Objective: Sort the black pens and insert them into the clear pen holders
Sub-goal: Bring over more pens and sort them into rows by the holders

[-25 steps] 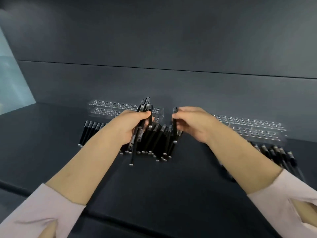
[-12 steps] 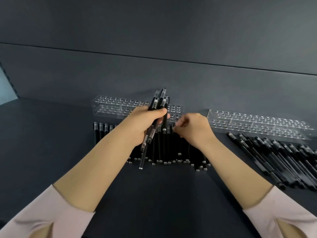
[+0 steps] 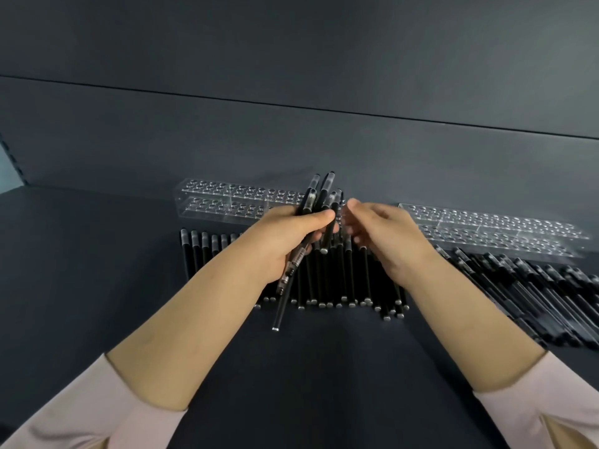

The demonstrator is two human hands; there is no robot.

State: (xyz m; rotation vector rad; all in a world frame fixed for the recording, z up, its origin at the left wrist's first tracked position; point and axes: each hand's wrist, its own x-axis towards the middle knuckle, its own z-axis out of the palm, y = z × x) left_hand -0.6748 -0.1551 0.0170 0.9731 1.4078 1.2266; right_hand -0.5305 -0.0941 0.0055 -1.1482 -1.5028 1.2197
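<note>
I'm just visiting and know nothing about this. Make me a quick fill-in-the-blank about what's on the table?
1. The left hand grips a bundle of black ____.
2. At the back of the table stand ____ clear pen holders.
3. Every hole in those holders is ____.
Missing words: pens; two; empty.

Pen bundle (image 3: 319,197): black, clear caps up, tilted, gripped in left hand (image 3: 285,241).
Pen row (image 3: 337,280): flat, side by side, mid-surface.
Pen pile (image 3: 534,286): loose, slanted, right side.
Left holder (image 3: 227,202): clear, holed, far edge.
Right holder (image 3: 492,228): same, far right.
</note>
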